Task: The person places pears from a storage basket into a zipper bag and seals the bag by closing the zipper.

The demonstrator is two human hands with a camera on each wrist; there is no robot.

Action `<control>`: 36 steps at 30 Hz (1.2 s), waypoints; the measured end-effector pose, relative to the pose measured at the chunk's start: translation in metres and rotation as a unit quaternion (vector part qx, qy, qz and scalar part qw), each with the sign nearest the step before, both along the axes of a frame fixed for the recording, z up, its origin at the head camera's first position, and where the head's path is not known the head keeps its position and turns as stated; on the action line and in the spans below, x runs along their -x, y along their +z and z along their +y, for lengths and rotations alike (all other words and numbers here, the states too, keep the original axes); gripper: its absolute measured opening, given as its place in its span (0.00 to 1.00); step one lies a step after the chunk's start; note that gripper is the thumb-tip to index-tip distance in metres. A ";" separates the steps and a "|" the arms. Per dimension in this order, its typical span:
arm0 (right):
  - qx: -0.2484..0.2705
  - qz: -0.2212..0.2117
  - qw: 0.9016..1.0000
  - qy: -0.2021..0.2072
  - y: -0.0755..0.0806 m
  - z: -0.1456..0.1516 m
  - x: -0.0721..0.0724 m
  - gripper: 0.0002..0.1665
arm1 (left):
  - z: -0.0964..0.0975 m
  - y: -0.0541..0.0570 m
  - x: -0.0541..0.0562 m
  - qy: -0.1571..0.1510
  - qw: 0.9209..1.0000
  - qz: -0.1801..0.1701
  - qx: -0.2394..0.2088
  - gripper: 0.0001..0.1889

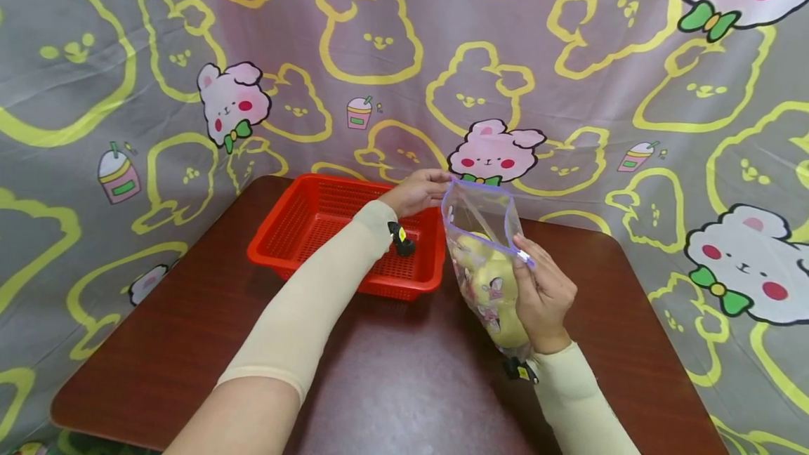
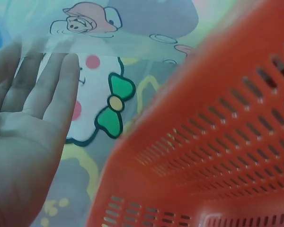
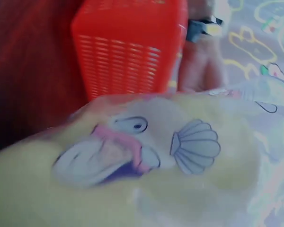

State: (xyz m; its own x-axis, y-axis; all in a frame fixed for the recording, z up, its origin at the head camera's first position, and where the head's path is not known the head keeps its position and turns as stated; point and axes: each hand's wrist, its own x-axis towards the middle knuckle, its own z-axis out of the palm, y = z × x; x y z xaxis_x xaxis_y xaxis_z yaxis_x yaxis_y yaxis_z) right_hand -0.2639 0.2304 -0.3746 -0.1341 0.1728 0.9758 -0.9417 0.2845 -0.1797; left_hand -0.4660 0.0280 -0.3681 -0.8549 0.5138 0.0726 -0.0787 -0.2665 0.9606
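A clear zip bag (image 1: 470,279) with a purple zip edge and cartoon prints hangs tilted to the right of the red basket, its mouth spread wide. Pale yellow rounded items (image 1: 496,283) fill its lower part; their kind is hard to tell through the film. My left hand (image 1: 417,192) holds the far left corner of the bag's mouth, its fingertips at the film edge in the left wrist view. With thumb and fingers, my right hand (image 1: 545,293) pinches the near right corner by the white slider (image 1: 523,256). In the right wrist view the printed film (image 3: 132,142) covers the yellow contents.
The red perforated basket (image 1: 344,286) stands on the brown table (image 1: 392,371), under my left forearm. A grey curtain (image 1: 392,132) with yellow outlines and cartoon rabbits hangs around the table's back and sides. Small black cameras are strapped to both wrists.
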 end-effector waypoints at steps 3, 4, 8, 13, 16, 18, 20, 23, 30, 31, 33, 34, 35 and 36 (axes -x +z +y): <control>0.039 -0.019 0.999 -0.002 0.008 0.006 -0.001 0.08 | 0.001 0.007 -0.005 -0.008 1.000 0.008 -0.008 0.08; 0.052 -0.024 0.998 -0.003 0.011 0.008 -0.001 0.07 | 0.002 0.009 -0.007 -0.012 1.000 0.012 -0.010 0.07; 0.092 -0.047 0.995 0.000 0.020 0.017 0.001 0.06 | 0.001 0.015 -0.014 -0.017 0.999 0.027 -0.016 0.08; 0.120 -0.066 0.990 -0.022 0.027 0.031 0.003 0.06 | -0.005 0.019 -0.019 0.001 0.999 0.034 -0.011 0.08; 0.137 -0.069 0.988 -0.031 0.031 0.037 0.004 0.06 | -0.008 0.021 -0.023 0.005 0.999 0.036 -0.003 0.06; 0.147 -0.068 0.986 -0.032 0.033 0.041 0.005 0.07 | -0.010 0.022 -0.027 0.005 0.999 0.040 0.004 0.06; 0.157 -0.068 0.985 -0.023 0.035 0.046 0.005 0.08 | -0.012 0.023 -0.032 0.004 0.999 0.046 0.011 0.06; 0.174 -0.073 0.982 -0.021 0.035 0.053 0.007 0.10 | -0.014 0.027 -0.041 0.001 0.998 0.063 0.020 0.06; 0.276 -0.056 0.941 0.187 0.024 0.086 0.026 0.15 | -0.012 0.037 -0.066 -0.005 0.991 0.129 0.039 0.08; 0.295 -0.053 0.928 0.220 0.022 0.090 0.029 0.15 | -0.011 0.038 -0.070 -0.003 0.990 0.136 0.044 0.09; 0.322 -0.050 0.910 0.258 0.018 0.098 0.035 0.17 | -0.010 0.040 -0.075 0.001 0.988 0.148 0.051 0.10; 0.335 -0.048 0.901 0.273 0.016 0.101 0.038 0.18 | -0.010 0.040 -0.078 0.005 0.986 0.156 0.057 0.10; 0.341 -0.049 0.897 0.275 0.015 0.103 0.041 0.18 | -0.011 0.041 -0.081 0.009 0.985 0.163 0.063 0.10; 0.342 -0.052 0.898 0.270 0.014 0.105 0.043 0.19 | -0.012 0.042 -0.083 0.012 0.983 0.170 0.068 0.10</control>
